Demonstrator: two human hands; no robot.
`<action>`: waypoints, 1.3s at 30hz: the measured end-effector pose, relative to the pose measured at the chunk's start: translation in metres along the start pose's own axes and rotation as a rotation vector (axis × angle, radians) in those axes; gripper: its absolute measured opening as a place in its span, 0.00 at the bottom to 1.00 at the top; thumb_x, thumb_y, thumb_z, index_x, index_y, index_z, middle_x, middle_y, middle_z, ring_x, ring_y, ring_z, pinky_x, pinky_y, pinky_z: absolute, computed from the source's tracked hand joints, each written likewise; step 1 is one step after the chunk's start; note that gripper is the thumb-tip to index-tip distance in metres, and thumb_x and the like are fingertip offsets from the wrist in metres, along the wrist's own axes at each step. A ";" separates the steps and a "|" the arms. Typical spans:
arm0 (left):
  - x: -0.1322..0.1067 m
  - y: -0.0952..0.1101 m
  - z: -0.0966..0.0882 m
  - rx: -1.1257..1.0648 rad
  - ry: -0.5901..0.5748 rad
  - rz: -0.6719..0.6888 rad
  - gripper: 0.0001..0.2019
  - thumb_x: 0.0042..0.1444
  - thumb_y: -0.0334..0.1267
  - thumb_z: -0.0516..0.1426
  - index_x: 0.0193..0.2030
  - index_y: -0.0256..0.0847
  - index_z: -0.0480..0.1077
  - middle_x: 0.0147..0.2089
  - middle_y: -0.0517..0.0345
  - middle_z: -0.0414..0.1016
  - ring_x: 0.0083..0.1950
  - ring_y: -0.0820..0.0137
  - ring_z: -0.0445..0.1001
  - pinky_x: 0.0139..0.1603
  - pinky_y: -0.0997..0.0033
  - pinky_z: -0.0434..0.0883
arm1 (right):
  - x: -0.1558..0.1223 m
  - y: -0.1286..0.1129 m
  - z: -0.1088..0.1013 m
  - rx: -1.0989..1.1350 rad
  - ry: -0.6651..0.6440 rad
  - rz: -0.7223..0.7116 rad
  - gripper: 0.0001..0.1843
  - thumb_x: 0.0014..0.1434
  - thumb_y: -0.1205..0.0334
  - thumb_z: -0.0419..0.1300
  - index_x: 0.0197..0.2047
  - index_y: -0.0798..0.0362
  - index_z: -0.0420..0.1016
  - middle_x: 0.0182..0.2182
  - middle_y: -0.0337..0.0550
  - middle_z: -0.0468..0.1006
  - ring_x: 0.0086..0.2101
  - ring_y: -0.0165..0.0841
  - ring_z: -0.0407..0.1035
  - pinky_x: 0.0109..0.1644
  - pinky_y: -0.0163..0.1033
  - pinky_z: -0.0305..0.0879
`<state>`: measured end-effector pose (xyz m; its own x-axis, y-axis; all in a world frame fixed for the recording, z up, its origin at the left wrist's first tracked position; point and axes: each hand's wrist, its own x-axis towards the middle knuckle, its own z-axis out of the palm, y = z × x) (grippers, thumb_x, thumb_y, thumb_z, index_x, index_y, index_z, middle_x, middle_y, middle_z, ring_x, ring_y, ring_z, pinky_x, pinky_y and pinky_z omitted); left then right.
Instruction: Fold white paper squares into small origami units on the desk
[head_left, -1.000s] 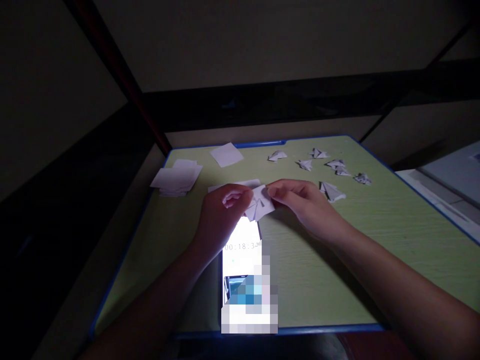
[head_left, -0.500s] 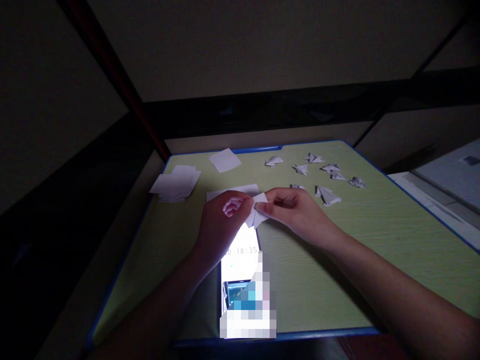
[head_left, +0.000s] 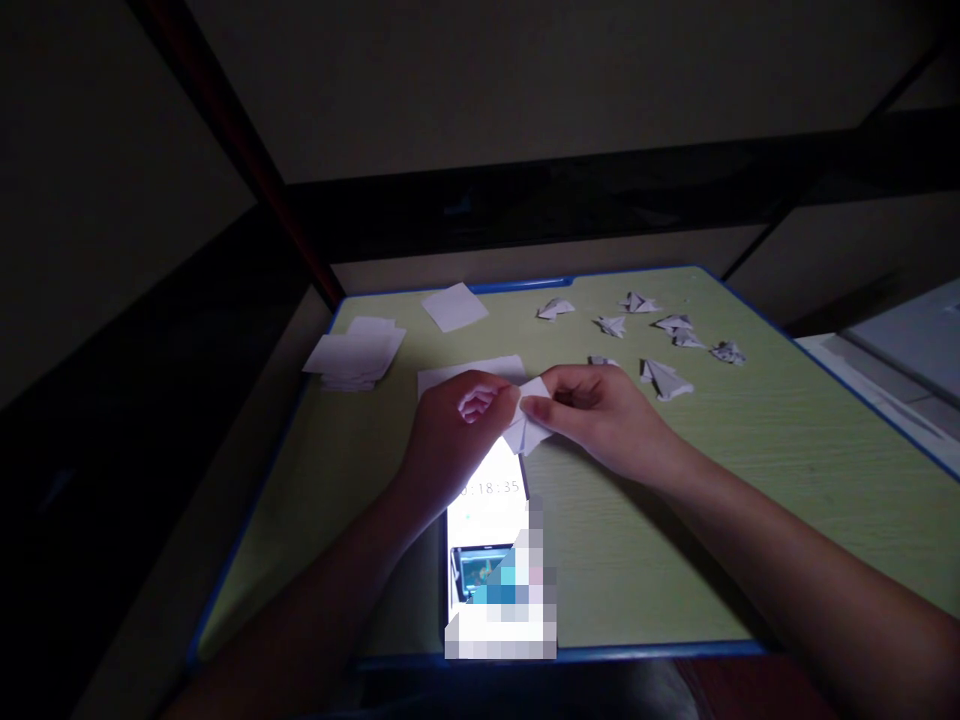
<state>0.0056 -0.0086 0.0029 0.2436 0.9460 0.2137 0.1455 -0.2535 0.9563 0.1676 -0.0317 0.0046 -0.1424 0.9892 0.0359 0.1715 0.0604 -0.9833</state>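
Observation:
Between my hands is a small folded white paper (head_left: 529, 432), with creases and pointed flaps toward me. My left hand (head_left: 466, 420) pinches its left side, fingers curled round. On its right side, the thumb and fingers of my right hand (head_left: 596, 408) press the paper. Behind my left hand lies a flat sheet of white paper (head_left: 450, 372), partly covered by it. Below the folded paper a lit phone (head_left: 487, 520) shows a timer; its lower part is blurred out.
A stack of white paper (head_left: 356, 355) sits at the left of the green table (head_left: 660, 560), and a single square sheet (head_left: 454, 307) near the back edge. Several folded paper pieces (head_left: 666, 380) are scattered at the back right. A pale box-like surface (head_left: 915, 310) stands beyond the right edge.
The view has shifted slightly, so the table sits a little higher and further right. Both hands keep their pinch on the folded paper, with little change in its shape.

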 end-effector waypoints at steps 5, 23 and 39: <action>0.000 -0.005 -0.002 0.020 -0.063 0.035 0.04 0.49 0.35 0.58 0.27 0.37 0.72 0.24 0.60 0.75 0.24 0.77 0.70 0.24 0.77 0.69 | -0.001 0.001 0.000 -0.015 -0.030 -0.006 0.11 0.52 0.58 0.62 0.23 0.55 0.69 0.20 0.36 0.68 0.21 0.25 0.60 0.25 0.34 0.53; -0.001 -0.005 -0.002 0.103 -0.097 0.084 0.07 0.54 0.35 0.56 0.27 0.37 0.69 0.24 0.60 0.72 0.26 0.76 0.70 0.25 0.77 0.66 | -0.003 0.001 0.000 0.084 -0.012 -0.006 0.10 0.50 0.63 0.67 0.23 0.55 0.69 0.19 0.34 0.69 0.21 0.24 0.61 0.24 0.31 0.55; 0.000 0.001 -0.004 -0.015 -0.012 0.044 0.05 0.53 0.35 0.55 0.27 0.39 0.66 0.25 0.61 0.71 0.23 0.77 0.68 0.21 0.80 0.65 | -0.003 0.001 -0.005 0.054 0.026 0.006 0.12 0.53 0.57 0.65 0.24 0.53 0.71 0.22 0.38 0.73 0.24 0.28 0.65 0.28 0.35 0.58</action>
<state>0.0020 -0.0078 0.0043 0.2607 0.9317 0.2530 0.1198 -0.2912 0.9491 0.1727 -0.0340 0.0047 -0.1162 0.9927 0.0335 0.1197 0.0475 -0.9917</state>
